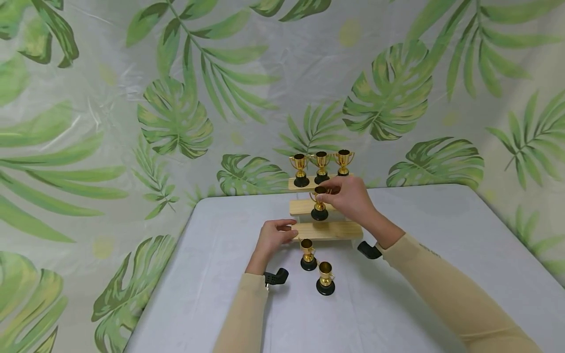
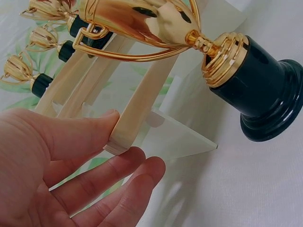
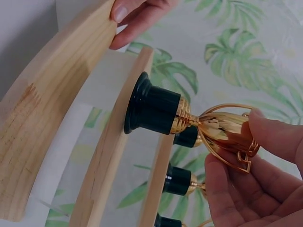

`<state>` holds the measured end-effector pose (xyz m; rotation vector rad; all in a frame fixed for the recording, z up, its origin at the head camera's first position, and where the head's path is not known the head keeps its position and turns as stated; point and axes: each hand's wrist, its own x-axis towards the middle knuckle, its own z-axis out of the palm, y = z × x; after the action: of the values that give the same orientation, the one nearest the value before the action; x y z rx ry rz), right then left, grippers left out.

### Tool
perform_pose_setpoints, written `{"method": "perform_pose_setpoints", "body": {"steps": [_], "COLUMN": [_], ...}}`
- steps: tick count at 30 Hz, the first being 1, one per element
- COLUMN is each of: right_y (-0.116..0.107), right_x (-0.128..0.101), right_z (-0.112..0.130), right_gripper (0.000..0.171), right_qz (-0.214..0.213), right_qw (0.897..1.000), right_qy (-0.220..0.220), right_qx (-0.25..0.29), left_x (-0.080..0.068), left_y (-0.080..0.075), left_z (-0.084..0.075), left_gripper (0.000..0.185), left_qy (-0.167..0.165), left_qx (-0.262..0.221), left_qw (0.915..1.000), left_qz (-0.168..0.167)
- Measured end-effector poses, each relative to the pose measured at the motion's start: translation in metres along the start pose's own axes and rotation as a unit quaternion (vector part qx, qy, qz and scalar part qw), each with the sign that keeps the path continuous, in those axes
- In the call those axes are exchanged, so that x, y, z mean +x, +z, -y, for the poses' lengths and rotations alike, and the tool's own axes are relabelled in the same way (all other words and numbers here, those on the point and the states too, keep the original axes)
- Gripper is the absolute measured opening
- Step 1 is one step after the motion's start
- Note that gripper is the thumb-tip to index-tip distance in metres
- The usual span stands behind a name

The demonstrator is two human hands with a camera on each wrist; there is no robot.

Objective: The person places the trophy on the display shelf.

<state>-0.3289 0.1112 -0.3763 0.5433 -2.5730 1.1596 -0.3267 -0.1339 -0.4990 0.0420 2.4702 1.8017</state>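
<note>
while left hand (image 1: 272, 239) touches wooden stand (image 1: 328, 230) w/ relaxed fingers, right hand (image 1: 348, 197) pinches trophy (image 1: 320, 203).

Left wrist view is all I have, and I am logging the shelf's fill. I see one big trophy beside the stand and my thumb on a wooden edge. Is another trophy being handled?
Observer: Yes. The right hand pinches a gold trophy by its cup, its black base on the middle step.
Operator: Does the base sit flat?
Observer: The right wrist view shows the base against the step's wood.
Operator: How many stand loose on the table?
Observer: Two trophies, in front of the bottom step, whose end the left hand touches.
</note>
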Motion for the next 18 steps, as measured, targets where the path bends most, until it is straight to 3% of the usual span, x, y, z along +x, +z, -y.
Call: {"method": "perform_pose_setpoints", "body": {"steps": [18], "right_y": [0.008], "right_x": [0.022], "right_z": [-0.001], "right_gripper": [0.037], "right_qz": [0.013], "right_qw": [1.0], "right_qy": [0.006], "right_qx": [-0.01], "left_x": [0.001], "left_y": [0.0], "left_z": [0.001], "left_gripper": [0.031], "left_qy": [0.005], "left_qx": [-0.008], "left_qw": [1.0], "left_qz": [0.0]}}
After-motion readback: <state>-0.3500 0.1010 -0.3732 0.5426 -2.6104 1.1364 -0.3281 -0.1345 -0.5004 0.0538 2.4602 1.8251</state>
